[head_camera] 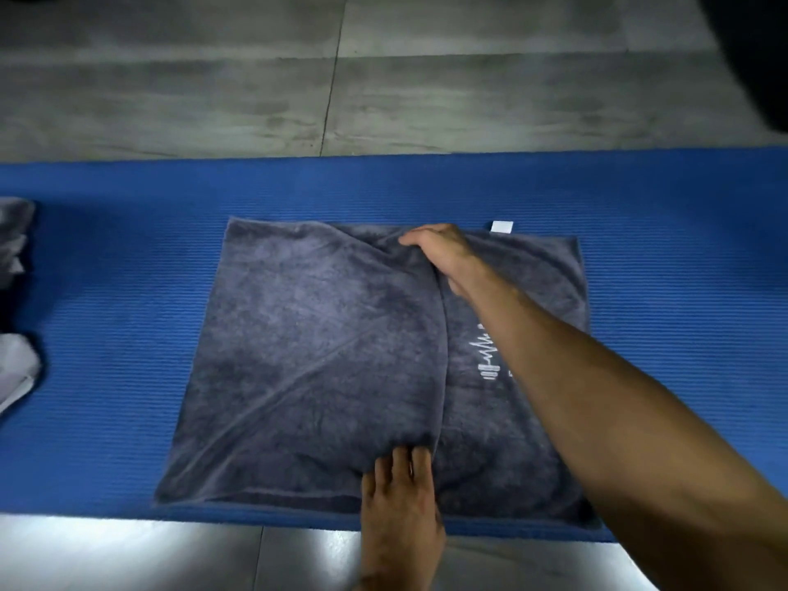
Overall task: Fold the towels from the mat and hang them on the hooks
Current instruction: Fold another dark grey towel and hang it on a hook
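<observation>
A dark grey towel (315, 347) lies spread on the blue mat (106, 292), with one layer folded over so that its edge runs down the towel right of the middle. My right hand (439, 253) reaches across and pinches the far end of that folded edge. At the near end of the same edge, my left hand (401, 501) holds the cloth, its fingertips tucked into the fabric. White embroidery (486, 360) shows on the uncovered lower layer, partly hidden by my right forearm. A white label (502, 226) sticks out at the far edge.
More towels sit at the mat's left end: a grey pile (17, 232) and a lighter one (17, 368), both cut off by the frame. Grey tiled floor (383, 78) lies beyond the mat and in front of it. No hooks are in view.
</observation>
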Available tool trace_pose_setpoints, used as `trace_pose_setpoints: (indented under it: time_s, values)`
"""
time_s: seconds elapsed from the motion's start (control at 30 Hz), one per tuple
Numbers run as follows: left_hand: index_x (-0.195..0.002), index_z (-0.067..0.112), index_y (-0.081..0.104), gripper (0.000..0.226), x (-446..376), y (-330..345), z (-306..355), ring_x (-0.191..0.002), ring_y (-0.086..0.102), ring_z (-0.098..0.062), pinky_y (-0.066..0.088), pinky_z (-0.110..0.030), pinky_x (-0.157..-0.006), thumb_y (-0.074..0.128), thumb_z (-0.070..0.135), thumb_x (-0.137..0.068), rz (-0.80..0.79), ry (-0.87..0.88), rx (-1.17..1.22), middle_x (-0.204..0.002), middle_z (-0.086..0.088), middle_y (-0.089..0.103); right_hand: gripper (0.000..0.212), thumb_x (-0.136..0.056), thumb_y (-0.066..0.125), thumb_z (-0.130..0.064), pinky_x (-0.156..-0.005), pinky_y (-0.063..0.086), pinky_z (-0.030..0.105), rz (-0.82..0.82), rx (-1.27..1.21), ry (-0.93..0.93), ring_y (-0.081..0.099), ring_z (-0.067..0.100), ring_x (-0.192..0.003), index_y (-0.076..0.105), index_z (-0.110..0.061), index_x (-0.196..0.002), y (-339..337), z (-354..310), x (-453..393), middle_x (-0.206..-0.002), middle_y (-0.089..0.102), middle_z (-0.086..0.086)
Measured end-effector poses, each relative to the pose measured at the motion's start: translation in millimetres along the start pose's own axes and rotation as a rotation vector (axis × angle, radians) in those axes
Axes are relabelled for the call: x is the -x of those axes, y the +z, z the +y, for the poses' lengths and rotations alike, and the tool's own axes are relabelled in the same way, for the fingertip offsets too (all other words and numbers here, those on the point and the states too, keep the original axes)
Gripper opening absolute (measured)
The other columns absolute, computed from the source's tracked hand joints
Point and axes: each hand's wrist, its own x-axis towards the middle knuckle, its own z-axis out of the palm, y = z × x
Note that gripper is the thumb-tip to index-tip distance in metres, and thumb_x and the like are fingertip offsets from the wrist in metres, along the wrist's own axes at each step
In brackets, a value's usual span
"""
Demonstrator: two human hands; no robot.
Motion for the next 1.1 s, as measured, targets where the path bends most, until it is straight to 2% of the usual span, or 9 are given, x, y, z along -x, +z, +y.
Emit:
trace_pose_setpoints:
  time_s: [0.1, 0.17, 0.27, 0.37, 0.47, 0.53, 0.63, 0.77, 1.1]
  values:
    - [-0.099, 0.019, 0.050, 0.075, 2, 0, -6, -0.065, 0.063, -0.020, 0.058, -0.037, -0.058, 0.084, 0.026, -0.032, 0.027, 0.022, 0.057, -0.080, 0.000, 0.063, 0.026, -0.083, 0.071, -0.013, -0.078, 0.048, 0.019, 0.017, -0.140, -0.038, 0.061, 0.015, -0.104, 0.071, -0.010, -0.109, -7, 7, 4, -0.110, 0.067, -0.001]
    - [-0.097, 0.024, 0.050, 0.054, 2, -11, 4, -0.061, 0.061, -0.018, 0.055, -0.032, -0.056, 0.071, 0.025, -0.047, 0.106, 0.072, 0.171, -0.079, 0.003, 0.063, 0.032, -0.083, 0.071, -0.012, -0.083, 0.045, 0.018, 0.003, -0.165, -0.085, 0.060, 0.015, -0.112, 0.069, -0.011, -0.115, -13, 9, 7, -0.119, 0.066, 0.000]
    - [-0.087, 0.026, 0.051, 0.024, 0, -32, 26, -0.063, 0.056, -0.018, 0.046, -0.021, -0.053, 0.051, 0.027, -0.062, 0.197, 0.336, 0.312, -0.077, 0.004, 0.059, 0.027, -0.083, 0.070, -0.008, -0.101, 0.045, 0.025, 0.025, -0.263, -0.171, 0.060, 0.014, -0.115, 0.071, -0.013, -0.109, -43, 9, 15, -0.121, 0.067, 0.002]
    - [-0.076, 0.023, 0.059, 0.013, 0, -34, 51, -0.072, 0.053, -0.013, 0.044, -0.018, -0.056, 0.053, 0.030, -0.068, 0.121, 0.547, 0.328, -0.082, 0.006, 0.052, 0.028, -0.085, 0.066, -0.003, -0.097, 0.045, 0.016, 0.123, -0.338, -0.208, 0.061, 0.011, -0.109, 0.070, -0.005, -0.113, -89, 16, 22, -0.119, 0.067, 0.004]
    - [-0.075, 0.027, 0.064, 0.017, -1, -12, 77, -0.073, 0.055, -0.008, 0.048, -0.020, -0.058, 0.049, 0.033, -0.069, -0.019, 0.510, 0.317, -0.087, 0.011, 0.046, 0.032, -0.088, 0.065, -0.010, -0.084, 0.041, 0.005, 0.159, -0.142, -0.119, 0.055, 0.010, -0.110, 0.067, -0.006, -0.121, -126, 39, 26, -0.119, 0.061, -0.001]
    - [-0.088, 0.030, 0.067, 0.028, -5, -2, 91, -0.077, 0.058, -0.007, 0.051, -0.020, -0.064, 0.042, 0.034, -0.075, -0.110, 0.442, 0.367, -0.095, 0.015, 0.047, 0.037, -0.086, 0.069, -0.016, -0.093, 0.043, 0.013, 0.158, -0.033, -0.060, 0.055, 0.013, -0.117, 0.066, -0.009, -0.122, -139, 54, 22, -0.124, 0.058, 0.001]
    - [-0.099, 0.030, 0.068, 0.031, -11, -8, 109, -0.083, 0.058, -0.006, 0.043, -0.015, -0.075, 0.044, 0.033, -0.080, -0.164, 0.396, 0.441, -0.101, 0.016, 0.051, 0.038, -0.083, 0.072, -0.019, -0.106, 0.042, 0.027, 0.162, -0.064, -0.058, 0.055, 0.015, -0.119, 0.068, -0.016, -0.121, -148, 63, 20, -0.131, 0.055, 0.000]
    - [-0.106, 0.028, 0.068, 0.028, -12, -16, 130, -0.094, 0.058, -0.008, 0.040, -0.016, -0.086, 0.051, 0.026, -0.084, -0.153, 0.406, 0.543, -0.109, 0.012, 0.055, 0.033, -0.086, 0.069, -0.015, -0.091, 0.043, 0.016, 0.211, -0.153, -0.110, 0.055, 0.011, -0.115, 0.068, -0.016, -0.119, -164, 62, 26, -0.129, 0.053, -0.003]
    - [-0.122, 0.024, 0.062, 0.031, -24, 13, 148, -0.111, 0.052, -0.013, 0.037, -0.025, -0.100, 0.051, 0.025, -0.092, -0.362, 0.405, 0.498, -0.123, 0.005, 0.050, 0.041, -0.087, 0.068, -0.015, -0.100, 0.043, 0.024, 0.241, -0.043, -0.047, 0.051, 0.011, -0.115, 0.061, -0.013, -0.128, -179, 82, 28, -0.129, 0.047, -0.004]
